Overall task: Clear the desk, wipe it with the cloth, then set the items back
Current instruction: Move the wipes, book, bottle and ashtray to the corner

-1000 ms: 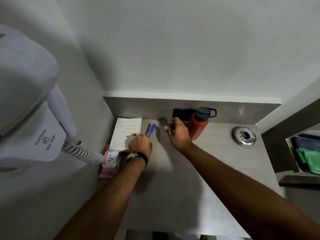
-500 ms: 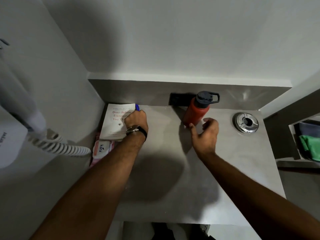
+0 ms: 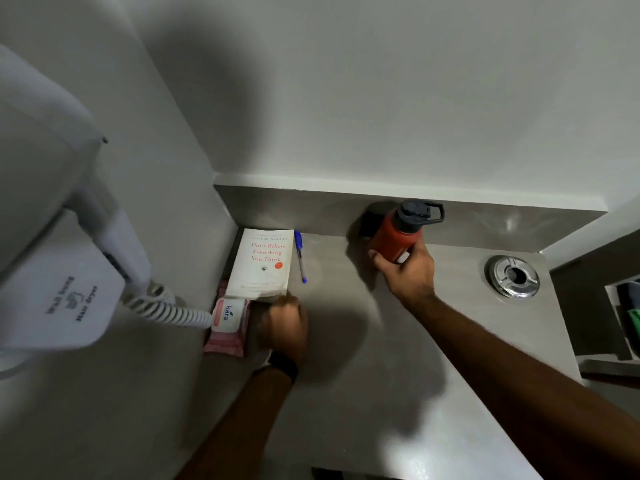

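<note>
- Right hand [image 3: 407, 271]: grip wrapped around the lower body of the red metal water bottle with a dark grey loop-handle cap [image 3: 398, 237]; bottle tilted, cap leaning toward the back wall, at the back edge of the grey worktop [image 3: 398, 358].
- Left hand [image 3: 285, 322]: blurred, grip curled at the near edge of the white paperback book with red title lettering [image 3: 264, 263]; cannot tell whether it holds anything.
- Book lies in the back-left corner, long axis running back to front, its near end overlapping the pink wet-wipes pack with a white flap [image 3: 228, 322].
- Blue-capped clear ballpoint pen [image 3: 300, 256] lies just beside the book's right edge, parallel to it.
- Judgement: the book lies directly ahead of the left hand, nearer to it; the bottle needs uprighting.
</note>
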